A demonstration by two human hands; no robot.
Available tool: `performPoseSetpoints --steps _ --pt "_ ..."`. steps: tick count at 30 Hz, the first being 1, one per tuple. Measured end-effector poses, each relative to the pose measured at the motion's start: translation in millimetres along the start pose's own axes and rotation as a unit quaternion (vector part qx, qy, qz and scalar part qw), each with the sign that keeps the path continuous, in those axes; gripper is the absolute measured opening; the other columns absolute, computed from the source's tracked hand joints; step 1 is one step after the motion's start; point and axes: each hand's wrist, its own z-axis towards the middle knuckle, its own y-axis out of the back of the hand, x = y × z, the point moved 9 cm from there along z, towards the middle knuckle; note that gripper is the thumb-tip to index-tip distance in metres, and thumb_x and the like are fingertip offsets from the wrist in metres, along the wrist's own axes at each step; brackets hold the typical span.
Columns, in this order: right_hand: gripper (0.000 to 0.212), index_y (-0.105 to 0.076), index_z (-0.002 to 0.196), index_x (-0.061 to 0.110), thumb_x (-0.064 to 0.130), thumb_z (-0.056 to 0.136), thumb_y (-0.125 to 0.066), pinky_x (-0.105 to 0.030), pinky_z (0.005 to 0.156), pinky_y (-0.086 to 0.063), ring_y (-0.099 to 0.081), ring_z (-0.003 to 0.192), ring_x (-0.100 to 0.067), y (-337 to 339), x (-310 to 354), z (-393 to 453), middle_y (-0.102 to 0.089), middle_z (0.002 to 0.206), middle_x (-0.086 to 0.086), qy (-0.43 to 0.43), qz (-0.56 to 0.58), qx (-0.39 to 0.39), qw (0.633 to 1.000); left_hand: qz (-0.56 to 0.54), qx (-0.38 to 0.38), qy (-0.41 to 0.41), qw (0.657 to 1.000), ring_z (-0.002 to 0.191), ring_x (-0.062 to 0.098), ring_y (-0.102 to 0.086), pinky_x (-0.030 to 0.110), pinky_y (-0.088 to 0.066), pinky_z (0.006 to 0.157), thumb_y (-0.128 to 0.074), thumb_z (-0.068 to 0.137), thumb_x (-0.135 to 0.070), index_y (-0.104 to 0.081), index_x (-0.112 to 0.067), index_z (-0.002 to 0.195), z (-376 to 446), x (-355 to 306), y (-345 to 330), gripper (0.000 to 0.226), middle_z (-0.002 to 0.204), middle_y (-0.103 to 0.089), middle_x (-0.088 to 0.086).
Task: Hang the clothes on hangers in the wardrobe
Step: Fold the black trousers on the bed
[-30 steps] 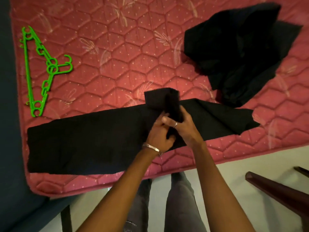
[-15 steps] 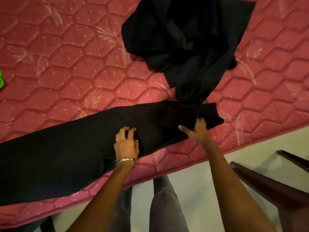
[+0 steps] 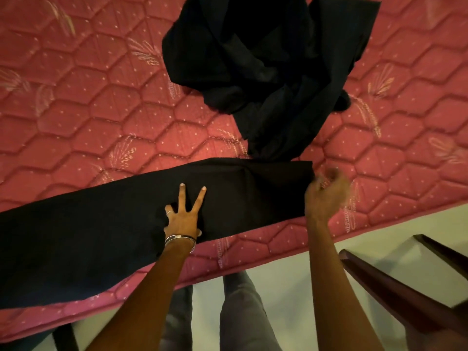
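At mattress edge (image 3: 253, 252), nearest first:
Left hand (image 3: 182, 219): two fingers straight, pressing flat black garment (image 3: 101, 224).
Right hand (image 3: 325, 193): blurred at garment's end; grip cannot be told.
Procedure: smooth creases outward before fitting hanger.
Beyond: crumpled black clothes (image 3: 273, 59), touching garment.

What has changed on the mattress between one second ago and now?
The folded-up flap has been laid flat. The left hand let go and now presses the long black cloth; the right hand moved to its end. The crumpled black garment stayed put.
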Motion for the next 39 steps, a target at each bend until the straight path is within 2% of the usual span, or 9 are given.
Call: performPoseSetpoints --steps 5,10,13,15,21,24,29,33,39 --pt "0.098 -0.023 0.146 0.004 0.051 0.076 -0.074 -0.037 0.108 -0.038 -0.047 0.129 -0.028 -76 72 16 -0.049 0.141 -0.012 -0.032 0.073 0.222 0.972 -0.004 -0.013 -0.021 1.000 0.130 0.038 -0.027 0.061 -0.041 0.096 -0.070 0.081 -0.037 -0.004 -0.059 0.141 8 -5 18 0.092 0.155 0.002 -0.001" --pt "0.022 -0.050 0.098 0.010 0.013 0.078 -0.060 -0.033 0.066 -0.052 -0.064 0.088 -0.025 -104 134 28 -0.063 0.099 -0.011 -0.128 0.127 0.251 0.951 -0.023 -0.079 -0.054 0.995 0.121 0.031 -0.039 0.051 -0.042 0.095 -0.059 0.090 -0.035 -0.032 -0.036 0.145 23 -11 44 0.061 0.138 -0.032 0.009" --pt "0.019 -0.047 0.091 0.010 -0.005 0.089 -0.056 -0.032 0.065 -0.054 -0.065 0.085 -0.015 -110 196 36 -0.065 0.088 -0.011 -0.157 0.469 0.318 0.809 -0.013 -0.079 -0.092 0.992 0.118 0.030 -0.041 0.047 -0.045 0.092 -0.057 0.091 -0.032 -0.038 -0.030 0.143 28 -23 46 0.055 0.134 -0.036 0.008" --pt "0.008 -0.050 0.092 0.009 0.003 0.095 -0.053 -0.040 0.085 -0.055 -0.056 0.116 -0.021 -110 226 30 -0.041 0.136 -0.023 -0.131 0.539 0.402 0.728 -0.015 -0.074 -0.122 0.990 0.117 0.029 -0.040 0.046 -0.046 0.092 -0.056 0.091 -0.031 -0.039 -0.030 0.143 29 -35 45 0.054 0.135 -0.036 0.006" --pt "0.018 -0.063 0.094 0.014 -0.002 0.091 -0.055 -0.020 0.061 -0.049 -0.065 0.065 -0.001 -101 149 24 -0.069 0.081 0.001 0.013 0.225 0.338 0.914 0.045 -0.065 -0.246 0.966 0.119 0.027 -0.039 0.040 -0.046 0.090 -0.051 0.093 -0.028 -0.033 -0.032 0.145 20 -92 34 0.056 0.145 -0.032 0.000" --pt "0.020 -0.065 0.087 0.016 0.003 0.075 -0.076 -0.038 0.078 -0.051 -0.063 0.076 -0.014 -86 78 21 -0.067 0.080 0.001 0.042 0.106 0.291 0.950 0.100 -0.051 -0.269 0.957 0.134 0.027 -0.026 0.044 -0.038 0.097 -0.051 0.093 -0.024 -0.030 -0.032 0.146 20 -122 28 0.057 0.153 -0.020 -0.002" --pt "0.098 -0.029 0.144 0.034 0.045 0.064 -0.082 -0.061 0.104 -0.023 -0.017 0.136 -0.035 -73 0 -15 -0.019 0.149 -0.008 0.211 -0.394 0.312 0.838 0.111 -0.056 -0.281 0.952 0.141 0.029 -0.013 0.049 -0.033 0.103 -0.055 0.089 -0.014 -0.017 -0.035 0.149 30 -156 35 0.074 0.157 -0.010 -0.004" --pt "0.030 -0.065 0.112 0.009 0.010 0.084 -0.054 -0.038 0.081 -0.032 -0.051 0.109 -0.038 -40 29 32 -0.060 0.117 -0.019 0.219 -0.218 0.108 0.945 0.055 -0.052 -0.278 0.958 0.135 0.029 -0.020 0.051 -0.039 0.097 -0.056 0.089 -0.013 -0.002 -0.041 0.149 36 -165 47 0.085 0.156 -0.011 -0.006" --pt "0.021 -0.062 0.094 0.004 0.007 0.087 -0.043 -0.032 0.071 -0.043 -0.058 0.078 -0.022 -9 59 69 -0.065 0.086 -0.008 0.172 0.040 0.002 0.984 0.091 -0.023 -0.274 0.957 0.135 0.032 -0.016 0.058 -0.037 0.099 -0.064 0.086 -0.024 -0.011 -0.048 0.146 39 -182 40 0.083 0.155 0.017 -0.017"
